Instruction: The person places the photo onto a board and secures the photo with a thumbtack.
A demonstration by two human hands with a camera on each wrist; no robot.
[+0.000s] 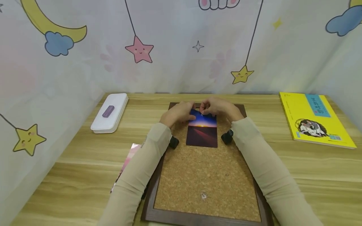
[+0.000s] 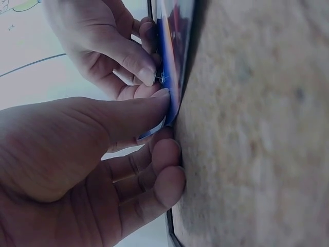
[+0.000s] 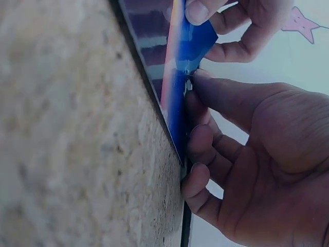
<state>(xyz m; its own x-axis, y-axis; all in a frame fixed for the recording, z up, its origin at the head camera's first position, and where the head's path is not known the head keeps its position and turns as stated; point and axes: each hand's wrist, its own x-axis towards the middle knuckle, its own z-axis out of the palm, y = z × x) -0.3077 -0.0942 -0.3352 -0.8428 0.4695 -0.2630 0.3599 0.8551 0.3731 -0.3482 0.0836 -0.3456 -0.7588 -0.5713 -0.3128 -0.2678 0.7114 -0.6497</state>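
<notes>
A glossy sunset photo with a blue upper part lies on the upper part of a brown-framed corkboard. My left hand pinches the photo's upper left edge between thumb and fingers, and that corner bends up in the left wrist view. Near the middle of the top edge, my right hand pinches a small clear push pin between thumb and index finger, against the photo's blue part. Whether its point has entered the cork is hidden. The right hand's other fingers curl beside the board's surface.
A small clear object, perhaps a pin, sits low on the corkboard. Left of the board, a pink picture is partly under my left sleeve. A white case bears a purple block. A yellow book lies right.
</notes>
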